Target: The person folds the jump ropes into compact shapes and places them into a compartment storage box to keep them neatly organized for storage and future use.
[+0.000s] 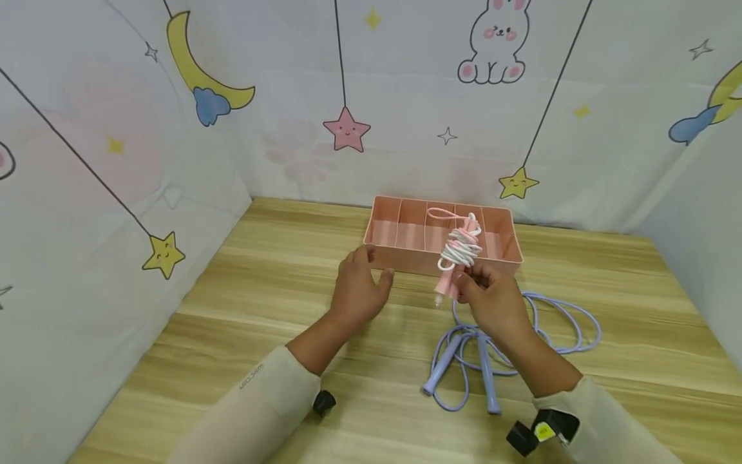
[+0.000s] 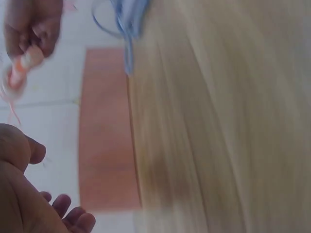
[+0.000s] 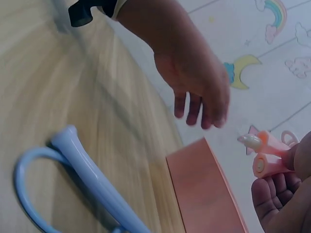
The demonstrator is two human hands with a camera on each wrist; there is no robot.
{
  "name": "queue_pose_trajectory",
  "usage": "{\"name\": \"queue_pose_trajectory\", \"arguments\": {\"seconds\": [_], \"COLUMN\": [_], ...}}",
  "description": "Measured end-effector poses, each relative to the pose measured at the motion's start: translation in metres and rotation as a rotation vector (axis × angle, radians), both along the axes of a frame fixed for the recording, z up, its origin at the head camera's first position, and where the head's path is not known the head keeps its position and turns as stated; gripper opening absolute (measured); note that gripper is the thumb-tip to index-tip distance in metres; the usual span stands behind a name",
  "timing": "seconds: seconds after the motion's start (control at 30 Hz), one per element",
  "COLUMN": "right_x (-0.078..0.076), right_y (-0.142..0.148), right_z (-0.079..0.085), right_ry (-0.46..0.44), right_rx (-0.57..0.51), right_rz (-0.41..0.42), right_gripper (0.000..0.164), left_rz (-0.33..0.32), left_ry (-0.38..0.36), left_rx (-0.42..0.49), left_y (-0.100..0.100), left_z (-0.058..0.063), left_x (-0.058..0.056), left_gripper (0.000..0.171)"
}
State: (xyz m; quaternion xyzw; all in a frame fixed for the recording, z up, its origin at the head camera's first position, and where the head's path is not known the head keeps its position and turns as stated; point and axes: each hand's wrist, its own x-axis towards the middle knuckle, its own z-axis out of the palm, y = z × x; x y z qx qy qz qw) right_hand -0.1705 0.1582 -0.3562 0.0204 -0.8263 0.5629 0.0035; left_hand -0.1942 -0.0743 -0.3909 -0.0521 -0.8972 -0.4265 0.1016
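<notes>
My right hand (image 1: 500, 304) pinches a pink jump rope (image 1: 462, 249) by its handles, above the front of the pink box (image 1: 406, 259). White and pink cord is wound round the handles, and a pink loop sticks out to the left. In the right wrist view the ends of both pink handles (image 3: 268, 166) show beside the fingers. My left hand (image 1: 358, 291) is at the box's left front corner, fingers relaxed and holding nothing. On the table below my right hand lies a lavender-blue jump rope (image 1: 487, 377), its cord loosely coiled.
Thin dividers split the pink box into several compartments, which open upward. It stands at the back of the wood-grain table (image 1: 266, 258), before a cloth backdrop (image 1: 406, 77) printed with stars, moons and a rabbit. Similar cloth hangs at both sides.
</notes>
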Motion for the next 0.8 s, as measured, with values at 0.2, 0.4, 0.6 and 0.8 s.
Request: {"name": "queue_pose_trajectory", "arguments": {"seconds": [0.2, 0.4, 0.6, 0.8], "right_x": [-0.026, -0.05, -0.073, -0.093], "right_y": [0.008, 0.008, 0.009, 0.01], "right_z": [-0.002, 0.001, 0.006, 0.014], "right_ry": [-0.033, -0.036, 0.016, -0.036], "right_rx": [-0.009, 0.047, 0.201, 0.356], "right_rz": [-0.023, -0.041, -0.067, -0.039], "right_gripper": [0.027, 0.026, 0.026, 0.034], "left_rz": [0.056, 0.013, 0.0, 0.037], "left_ry": [-0.09, -0.172, -0.149, -0.133], "left_rx": [-0.003, 0.062, 0.07, 0.051], "left_y": [-0.022, -0.028, -0.026, -0.024], "left_z": [-0.017, -0.025, -0.033, -0.035], "left_x": [-0.037, -0.055, -0.062, -0.067], "left_gripper": [0.076, 0.084, 0.076, 0.064]}}
